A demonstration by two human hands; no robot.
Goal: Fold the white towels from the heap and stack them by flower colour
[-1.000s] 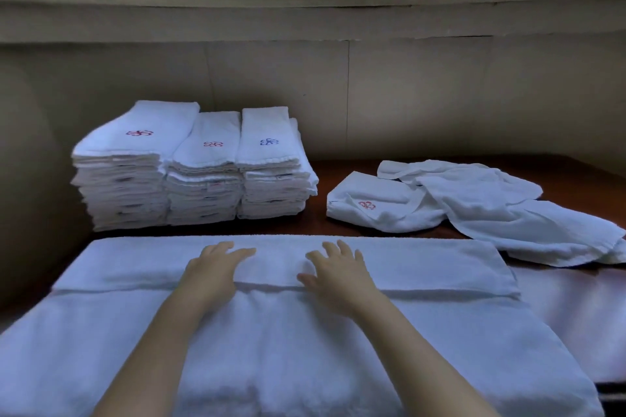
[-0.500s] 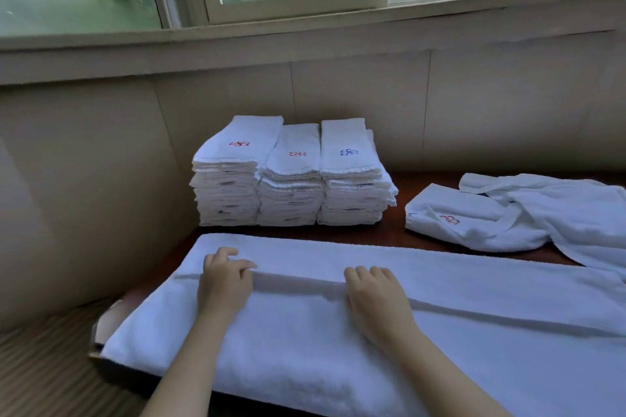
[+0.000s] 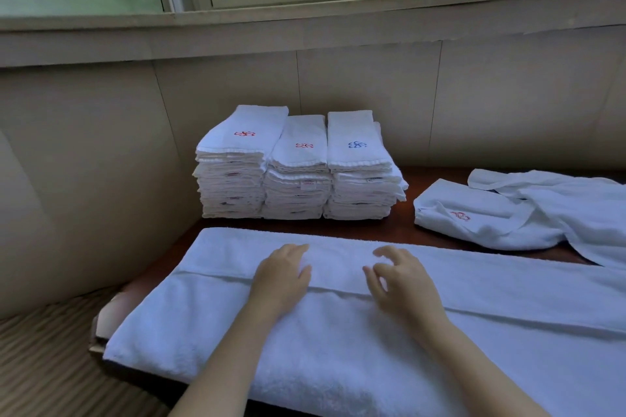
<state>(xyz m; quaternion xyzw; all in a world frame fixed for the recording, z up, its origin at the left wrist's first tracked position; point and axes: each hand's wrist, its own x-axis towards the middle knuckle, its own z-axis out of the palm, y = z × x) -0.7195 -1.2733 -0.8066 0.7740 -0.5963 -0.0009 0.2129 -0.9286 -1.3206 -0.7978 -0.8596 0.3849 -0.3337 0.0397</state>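
At the frame's centre, a white towel point(image 3: 338, 332) lies across the dark surface point(image 3: 372, 228); the left hand point(image 3: 283, 276) presses flat, the right hand point(image 3: 398, 278) hovers, fingers loosely curled. Three folded stacks point(image 3: 298, 169) stand behind, heap point(image 3: 528, 213) at right.

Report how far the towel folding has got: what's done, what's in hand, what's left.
Done: three stacks of folded towels stand by the wall, two topped with red flowers, one with blue. In hand: the long towel lies folded lengthwise at the table's near edge, the left hand flat on it, the right hand over it with fingers curled. Left: the heap at right, a red flower showing.
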